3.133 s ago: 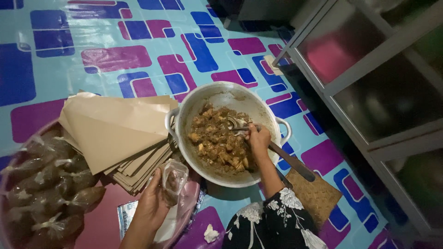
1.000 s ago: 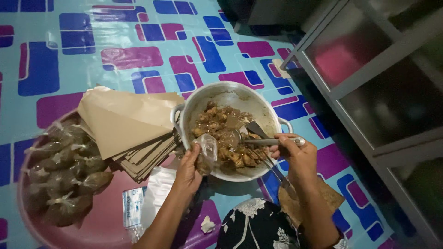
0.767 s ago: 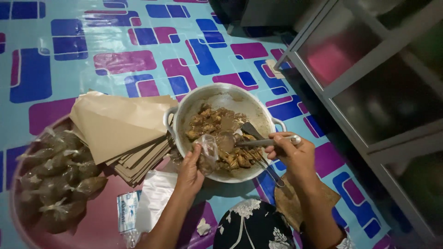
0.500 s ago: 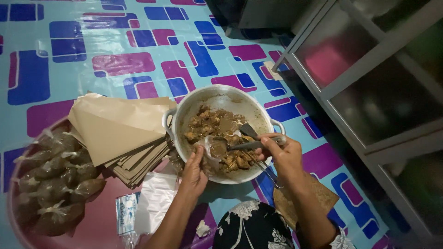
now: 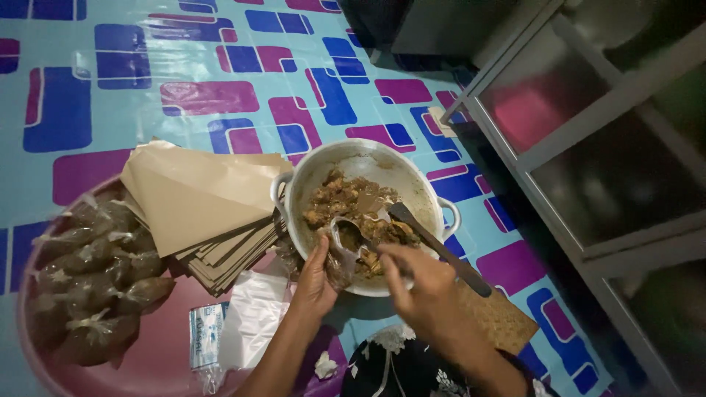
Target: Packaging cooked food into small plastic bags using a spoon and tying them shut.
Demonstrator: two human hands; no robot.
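Head view: left hand [image 5: 315,283] holds a small clear plastic bag [image 5: 340,254] open in a closed grip over the near rim of the round white metal pot [image 5: 309,176] of brown cooked food. Right hand [image 5: 423,290] hovers blurred just beside the bag; its grip cannot be determined. A dark-handled spoon [image 5: 437,246] rests in the pot.

A pot [image 5: 368,213] of food is set on the floor mat [image 5: 220,73], with a stack of paper sheets [image 5: 198,206] just to its left. Further left, filled bags [image 5: 88,279] are piled on a tray [image 5: 158,345]. A cabinet [image 5: 588,147] stands to the right.
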